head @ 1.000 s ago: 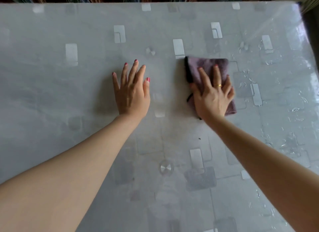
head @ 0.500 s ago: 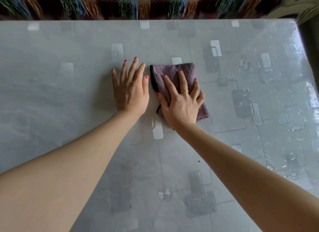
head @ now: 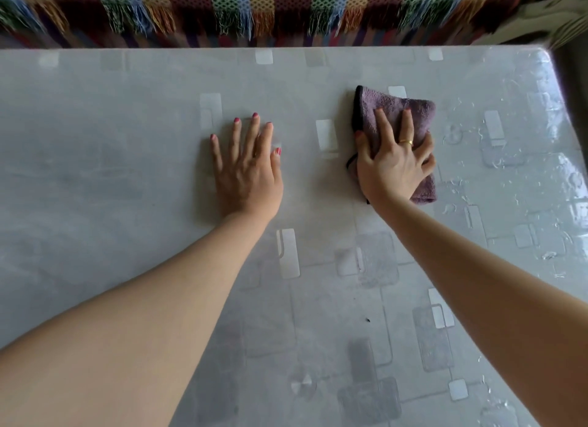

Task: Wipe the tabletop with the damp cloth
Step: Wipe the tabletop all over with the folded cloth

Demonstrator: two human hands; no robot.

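A folded purple cloth (head: 413,108) with a dark edge lies flat on the grey patterned tabletop (head: 127,188), right of centre. My right hand (head: 393,159) presses down on it with straight spread fingers, covering its lower half. My left hand (head: 246,169) rests flat on the bare tabletop to the left of the cloth, fingers straight, holding nothing.
Water streaks and droplets (head: 521,178) glisten on the right side of the table. A striped fringed blanket (head: 254,10) hangs just beyond the far edge. The table's right edge (head: 563,102) is close to the cloth. A small dark speck (head: 368,320) lies nearer me.
My right hand slid the cloth left beside the left hand, then back to the right. The left hand stayed planted. The view tilted to show more of the blanket.
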